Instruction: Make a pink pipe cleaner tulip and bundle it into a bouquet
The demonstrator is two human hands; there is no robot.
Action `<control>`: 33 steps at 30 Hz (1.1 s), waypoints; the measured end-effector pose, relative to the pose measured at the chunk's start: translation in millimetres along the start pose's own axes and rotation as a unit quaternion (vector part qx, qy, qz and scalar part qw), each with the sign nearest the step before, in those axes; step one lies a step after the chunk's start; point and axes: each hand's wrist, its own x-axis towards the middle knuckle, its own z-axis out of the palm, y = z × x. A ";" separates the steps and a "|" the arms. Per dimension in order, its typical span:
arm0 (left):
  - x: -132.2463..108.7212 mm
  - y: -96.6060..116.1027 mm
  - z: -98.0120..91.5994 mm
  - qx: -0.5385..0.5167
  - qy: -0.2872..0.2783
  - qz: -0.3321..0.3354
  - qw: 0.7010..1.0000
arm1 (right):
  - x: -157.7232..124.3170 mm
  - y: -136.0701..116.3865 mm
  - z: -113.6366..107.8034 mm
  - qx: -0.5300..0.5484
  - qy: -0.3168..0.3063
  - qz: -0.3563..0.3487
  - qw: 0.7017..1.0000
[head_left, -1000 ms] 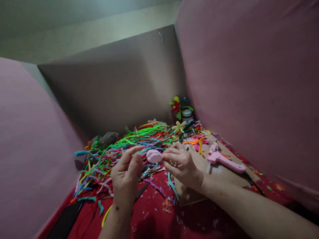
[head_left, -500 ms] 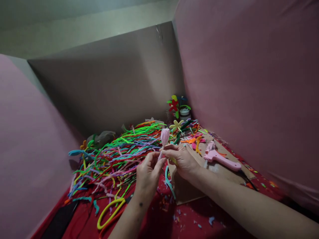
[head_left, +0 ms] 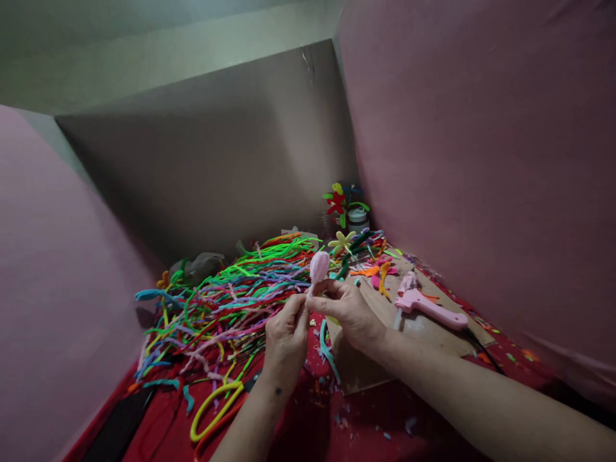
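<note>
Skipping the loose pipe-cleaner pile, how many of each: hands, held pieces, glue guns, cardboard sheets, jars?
Hands: 2 (left hand, right hand)
Bud, pinched by both: 1
Glue gun: 1
Cardboard: 1
Jar: 1
Total: 6

- Left of my left hand (head_left: 286, 333), the pipe-cleaner pile (head_left: 226, 295) blocks the worktop up to the back board (head_left: 216, 160).
- Right of my right hand (head_left: 351, 314), the glue gun (head_left: 428, 307) lies on the cardboard sheet (head_left: 447, 340), with the pink wall (head_left: 481, 160) close beyond.
- The red cloth (head_left: 337, 436) between my forearms is open, with only scraps on it.
</note>
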 end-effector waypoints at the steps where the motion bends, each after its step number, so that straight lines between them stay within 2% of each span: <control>1: 0.4 1.9 -0.5 -0.048 -0.009 -0.029 0.998 | -0.4 -1.1 0.4 -0.010 -0.004 -0.009 1.000; 6: 2.0 14.7 -3.4 -0.256 -0.042 -0.164 0.952 | 2.7 -2.2 -1.3 -0.014 -0.016 0.019 1.000; 12: 4.4 22.1 -7.8 -0.423 -0.123 -0.235 0.867 | 8.8 4.5 -12.3 0.088 -0.042 0.157 0.983; 14: 5.0 21.2 -8.9 -0.451 -0.151 -0.247 0.844 | 9.1 5.6 -13.6 0.101 -0.040 0.170 0.979; 16: 5.1 20.3 -9.6 -0.452 -0.166 -0.245 0.841 | 8.6 5.6 -12.6 0.103 -0.035 0.154 0.982; 17: 4.9 20.3 -9.8 -0.438 -0.162 -0.236 0.852 | 8.1 5.2 -11.5 0.103 -0.030 0.143 0.984; 19: 4.1 21.0 -9.9 -0.375 -0.141 -0.209 0.892 | 6.7 4.3 -8.9 0.103 -0.013 0.130 0.986; 23: 1.4 21.8 -8.7 -0.177 -0.089 -0.136 0.971 | 4.2 4.6 -6.3 0.125 0.028 0.138 0.982; 26: -1.8 17.2 -5.2 -0.012 -0.044 -0.041 0.998 | 3.5 6.2 -6.5 0.148 0.033 0.140 0.978; 29: -5.1 9.2 0.0 0.164 0.006 0.059 0.985 | 3.4 6.2 -5.7 0.156 0.039 0.144 0.977; 33: -7.1 0.3 5.2 0.351 0.057 0.187 0.916 | 3.0 5.2 -3.3 0.142 0.084 0.151 0.975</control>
